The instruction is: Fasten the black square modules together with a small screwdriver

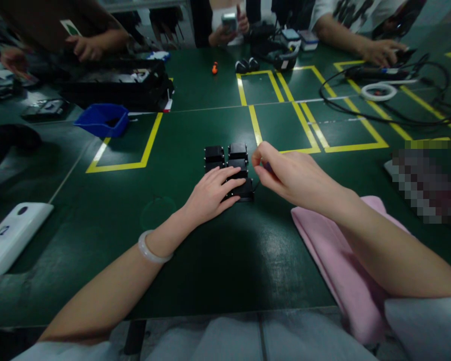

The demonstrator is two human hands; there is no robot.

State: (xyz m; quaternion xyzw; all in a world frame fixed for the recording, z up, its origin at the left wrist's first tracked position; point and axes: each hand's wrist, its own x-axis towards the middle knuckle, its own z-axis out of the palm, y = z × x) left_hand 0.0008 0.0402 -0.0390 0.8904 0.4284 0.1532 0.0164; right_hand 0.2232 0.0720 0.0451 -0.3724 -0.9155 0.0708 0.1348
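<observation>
My left hand (210, 193) lies spread on already grouped black blocks (238, 163). Right hand (291, 173) pinches a thin rod (257, 185); remainder unclear.

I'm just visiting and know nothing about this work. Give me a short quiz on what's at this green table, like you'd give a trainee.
1. Which of the person's hands lies on the black blocks?
2. True or false: the right forearm passes over the pink cloth.
3. What colour is the open bin? a) white b) blue c) pink

Key: 1. The left hand. 2. True. 3. b.
</observation>
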